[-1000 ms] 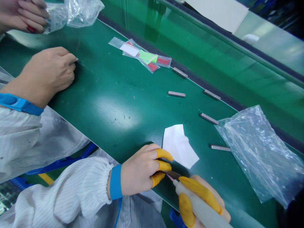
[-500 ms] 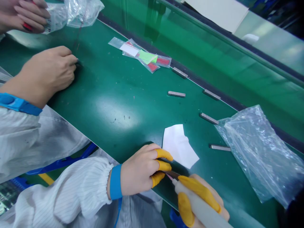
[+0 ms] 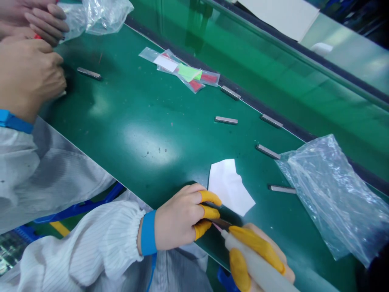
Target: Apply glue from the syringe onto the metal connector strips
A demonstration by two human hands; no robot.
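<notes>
My left hand [image 3: 182, 217], with orange finger cots on its fingertips, is closed around a dark, narrow piece [image 3: 222, 222], most of it hidden by the fingers. My right hand [image 3: 258, 253], also in orange finger cots, grips a white dispensing bottle [image 3: 258, 265] with a thin pinkish nozzle [image 3: 216, 227]. The nozzle tip points at the narrow piece beside my left fingertips; whether it touches I cannot tell. Just beyond both hands lies a torn white paper [image 3: 230, 186] on the green table.
Several slim metal connectors [image 3: 226, 120] lie along the far side. A clear plastic bag [image 3: 331, 194] spreads at right. Plastic-wrapped red strips [image 3: 196, 85] lie at the far edge. A co-worker's hands [image 3: 30, 73] work at upper left, near another connector [image 3: 89, 73].
The co-worker's nearer hand has drawn back left, leaving a slim connector in view on the table. My own hands and the bottle have hardly moved.
</notes>
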